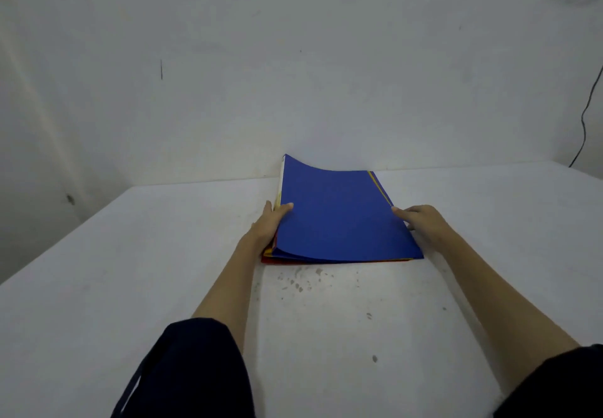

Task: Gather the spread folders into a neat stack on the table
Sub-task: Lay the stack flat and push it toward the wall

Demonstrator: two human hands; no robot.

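A stack of folders point(336, 215) lies on the white table point(130, 271), a blue one on top with yellow and red edges showing beneath. The stack's far left corner curls up against the wall. My left hand point(269, 225) grips the left edge, thumb on the blue cover and fingers under it. My right hand point(421, 225) presses against the right edge, fingers along the side of the stack.
A white wall point(293, 75) rises just behind the stack. A dark cable point(584, 117) hangs down the wall at the far right. The table's left edge point(65, 241) runs diagonally. Small dark stains point(300, 282) mark the tabletop in front of the stack.
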